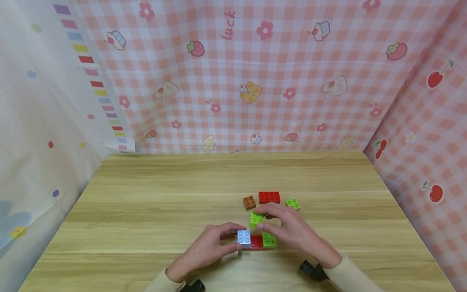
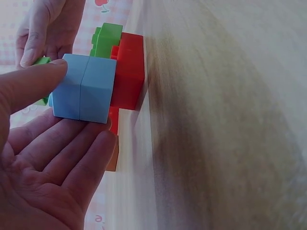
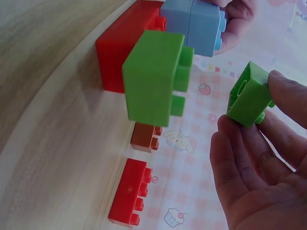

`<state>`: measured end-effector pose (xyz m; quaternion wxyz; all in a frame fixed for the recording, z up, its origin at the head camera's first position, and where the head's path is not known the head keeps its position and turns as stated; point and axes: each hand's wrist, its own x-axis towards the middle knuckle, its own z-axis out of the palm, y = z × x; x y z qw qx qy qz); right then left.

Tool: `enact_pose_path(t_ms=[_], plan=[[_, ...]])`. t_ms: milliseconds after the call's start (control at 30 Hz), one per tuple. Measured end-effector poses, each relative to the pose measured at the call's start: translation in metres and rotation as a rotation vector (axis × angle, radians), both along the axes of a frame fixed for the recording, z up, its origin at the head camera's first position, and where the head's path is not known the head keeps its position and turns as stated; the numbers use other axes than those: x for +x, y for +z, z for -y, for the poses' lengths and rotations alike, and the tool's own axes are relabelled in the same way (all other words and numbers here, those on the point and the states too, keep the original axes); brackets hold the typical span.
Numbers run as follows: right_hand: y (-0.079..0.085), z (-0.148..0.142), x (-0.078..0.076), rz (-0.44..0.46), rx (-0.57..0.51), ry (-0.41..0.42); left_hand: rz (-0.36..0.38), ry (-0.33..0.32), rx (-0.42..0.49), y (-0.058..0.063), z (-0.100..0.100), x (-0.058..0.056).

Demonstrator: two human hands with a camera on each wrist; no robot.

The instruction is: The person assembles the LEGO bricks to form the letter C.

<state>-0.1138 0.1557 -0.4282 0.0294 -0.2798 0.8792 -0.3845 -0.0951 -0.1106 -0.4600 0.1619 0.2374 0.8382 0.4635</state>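
My left hand (image 1: 209, 245) pinches a stack of two light blue bricks (image 2: 84, 88) between thumb and fingers. The stack sits on the left end of a red brick (image 2: 129, 72), which rests on the table. A green brick (image 3: 152, 79) is seated on the red brick's other end, and red studs show between the two. My right hand (image 1: 293, 229) holds a separate lime green brick (image 3: 248, 96) between thumb and fingers, raised above and behind the assembly. Its hollow underside partly shows in the right wrist view.
On the wooden table (image 1: 146, 202), behind the hands, lie a brown brick (image 1: 249, 202), a longer red brick (image 1: 269, 197) and a lime green brick (image 1: 293, 204). A dark brown piece (image 1: 270, 217) is mostly hidden by my right hand. Patterned cloth (image 1: 233, 121) hangs around the table.
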Motion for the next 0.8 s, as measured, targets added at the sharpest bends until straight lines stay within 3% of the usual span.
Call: enact_pose_path(t_ms=[400, 600, 800], plan=[[-0.003, 0.009, 0.001, -0.025, -0.072, 0.059, -0.036, -0.002, 0.015, -0.003, -0.001, 0.0], [-0.005, 0.013, 0.001, -0.077, -0.073, 0.096, -0.092, -0.009, 0.01, -0.005, -0.001, 0.001], [-0.006, 0.016, 0.002, -0.091, -0.067, 0.118, -0.089, -0.005, 0.002, -0.005, -0.002, 0.001]])
